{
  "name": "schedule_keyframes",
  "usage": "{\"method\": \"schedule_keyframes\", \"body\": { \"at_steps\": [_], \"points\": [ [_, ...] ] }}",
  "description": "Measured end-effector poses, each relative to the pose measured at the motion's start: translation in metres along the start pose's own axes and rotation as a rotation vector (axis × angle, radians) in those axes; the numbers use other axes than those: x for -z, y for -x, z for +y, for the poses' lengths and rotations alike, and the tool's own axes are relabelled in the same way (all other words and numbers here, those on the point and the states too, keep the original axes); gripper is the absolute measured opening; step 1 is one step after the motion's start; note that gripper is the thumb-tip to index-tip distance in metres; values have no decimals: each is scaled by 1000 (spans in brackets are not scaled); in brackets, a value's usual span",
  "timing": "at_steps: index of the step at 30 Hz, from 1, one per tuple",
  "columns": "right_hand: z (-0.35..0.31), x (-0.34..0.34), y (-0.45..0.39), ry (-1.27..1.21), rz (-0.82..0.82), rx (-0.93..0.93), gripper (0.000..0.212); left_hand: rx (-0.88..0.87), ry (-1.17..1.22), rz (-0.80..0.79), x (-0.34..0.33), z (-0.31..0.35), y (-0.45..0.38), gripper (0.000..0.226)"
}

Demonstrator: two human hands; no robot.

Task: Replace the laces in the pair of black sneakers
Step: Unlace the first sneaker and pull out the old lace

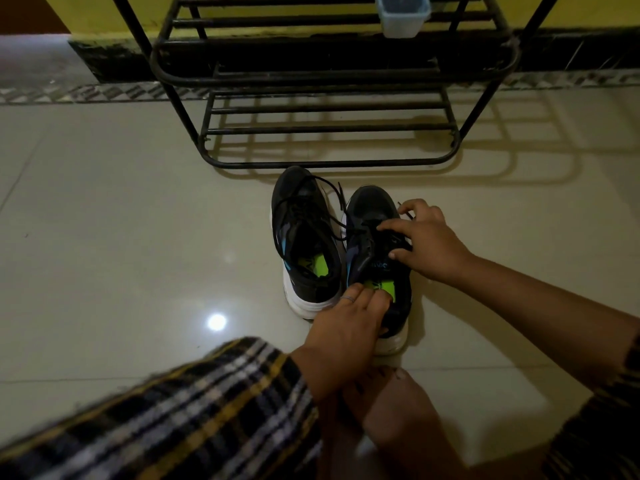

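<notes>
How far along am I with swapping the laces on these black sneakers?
Early. Done: both sneakers sit on the floor before the rack, and the left sneaker's black lace lies loose. In hand: your left hand steadies the right sneaker at its heel opening while your right hand works its lace. Left: both old laces are still threaded, and no new laces are in view.
</notes>
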State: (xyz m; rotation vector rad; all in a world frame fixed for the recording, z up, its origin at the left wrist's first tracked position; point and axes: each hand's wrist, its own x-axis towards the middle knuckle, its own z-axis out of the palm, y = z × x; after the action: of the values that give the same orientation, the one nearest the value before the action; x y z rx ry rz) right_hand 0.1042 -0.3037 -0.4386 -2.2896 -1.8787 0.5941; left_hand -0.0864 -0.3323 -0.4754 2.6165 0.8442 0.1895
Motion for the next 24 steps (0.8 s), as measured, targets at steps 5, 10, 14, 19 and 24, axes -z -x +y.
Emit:
{"method": "schedule_keyframes", "body": {
  "at_steps": [5,10,14,19,24],
  "points": [
    [-8,-2,-2,-148,-80,-90,46,-23,7,-42,2,-3,0,35],
    [-13,-3,4,-183,-61,-79,49,-35,-26,-86,10,-4,-5,31],
    [-13,5,5,-325,15,-133,34,20,6,-221,21,0,-9,39],
    [-15,10,-2,-502,63,-238,28,57,26,-345,26,1,-15,40],
    [-29,13,-5,-951,-14,-337,8,93,31,-418,29,2,-19,42]
  ]
}}
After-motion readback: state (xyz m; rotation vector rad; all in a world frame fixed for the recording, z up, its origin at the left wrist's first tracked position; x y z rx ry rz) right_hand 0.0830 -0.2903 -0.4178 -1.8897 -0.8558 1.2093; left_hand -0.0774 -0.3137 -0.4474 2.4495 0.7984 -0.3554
